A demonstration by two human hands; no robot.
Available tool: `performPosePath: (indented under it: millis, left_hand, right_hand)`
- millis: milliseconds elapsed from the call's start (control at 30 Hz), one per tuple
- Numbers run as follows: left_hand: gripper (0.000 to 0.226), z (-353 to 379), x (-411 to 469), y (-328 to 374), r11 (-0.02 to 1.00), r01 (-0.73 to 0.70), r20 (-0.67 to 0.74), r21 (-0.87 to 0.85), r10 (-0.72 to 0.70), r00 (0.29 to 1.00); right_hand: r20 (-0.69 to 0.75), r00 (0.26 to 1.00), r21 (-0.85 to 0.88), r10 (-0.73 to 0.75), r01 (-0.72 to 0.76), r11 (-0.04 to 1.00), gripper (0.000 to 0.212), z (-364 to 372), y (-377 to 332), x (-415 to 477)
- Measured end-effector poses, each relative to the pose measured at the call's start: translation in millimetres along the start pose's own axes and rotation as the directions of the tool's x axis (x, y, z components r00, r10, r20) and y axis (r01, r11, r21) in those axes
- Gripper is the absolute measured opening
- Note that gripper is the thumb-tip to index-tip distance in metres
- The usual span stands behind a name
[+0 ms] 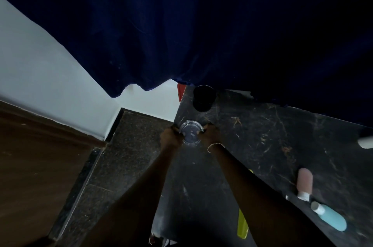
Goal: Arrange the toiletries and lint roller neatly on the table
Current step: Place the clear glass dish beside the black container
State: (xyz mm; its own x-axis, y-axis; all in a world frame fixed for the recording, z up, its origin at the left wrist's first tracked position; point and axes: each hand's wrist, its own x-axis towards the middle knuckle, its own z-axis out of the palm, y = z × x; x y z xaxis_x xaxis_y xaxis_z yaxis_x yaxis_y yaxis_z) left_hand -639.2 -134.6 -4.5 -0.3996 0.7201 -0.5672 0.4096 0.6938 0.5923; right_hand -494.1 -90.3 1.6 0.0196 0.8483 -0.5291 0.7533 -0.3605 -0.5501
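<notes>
together both hands [170, 135] [212, 131] grip a clear container [190, 133].

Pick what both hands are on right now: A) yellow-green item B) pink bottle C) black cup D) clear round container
D: the left hand and right hand flank the clear round container near the table's corner, fingers on its rim.

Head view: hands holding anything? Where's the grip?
Both hands, left and right, grip a round clear plastic container by opposite sides of its rim.
</notes>
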Motion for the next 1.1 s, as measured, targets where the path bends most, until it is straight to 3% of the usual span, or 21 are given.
performPosePath:
  millis: [100,200,300,433,567,933,1033,1100]
  left_hand:
    - [0.040,-9,-11,-4,0.996,-0.072,-0.036,0.056,0.074,0.997]
    - [0.041,-15,-27,-14,0.947,-0.270,-0.058,0.174,0.283,0.957]
    - [0.045,-16,-46,-28,0.812,-0.479,-0.022,0.334,0.515,0.857]
    - [0.063,-5,-73,-43,0.547,-0.607,0.095,0.577,0.693,0.715]
    - [0.065,12,-101,-44,0.441,-0.666,0.159,0.602,0.751,0.641]
    - [0.060,101,-183,-19,0.333,-0.790,0.281,0.514,0.805,0.522]
    - [0.056,128,-209,-9,0.337,-0.794,0.288,0.505,0.802,0.524]
    - [0.051,149,-229,-1,0.392,-0.758,0.286,0.521,0.757,0.588]
  right_hand:
    - [0.030,0.999,0.031,-0.034,0.033,0.999,0.037,-4,4,-6]
    - [0.018,0.992,-0.023,-0.126,0.126,0.992,0.042,-11,15,-22]
    - [-0.074,0.949,-0.064,-0.307,0.303,0.951,0.055,-19,34,-50]
    - [-0.164,0.859,-0.271,-0.484,0.433,0.860,0.063,-27,66,-90]
    - [-0.199,0.824,-0.403,-0.530,0.424,0.811,0.060,-43,95,-123]
    - [-0.386,0.832,-0.327,-0.398,0.280,0.903,0.055,-91,198,-202]
    - [-0.381,0.870,-0.270,-0.314,0.220,0.937,0.044,-105,235,-217]
    - [-0.458,0.849,-0.144,-0.265,0.223,0.964,0.037,-111,257,-227]
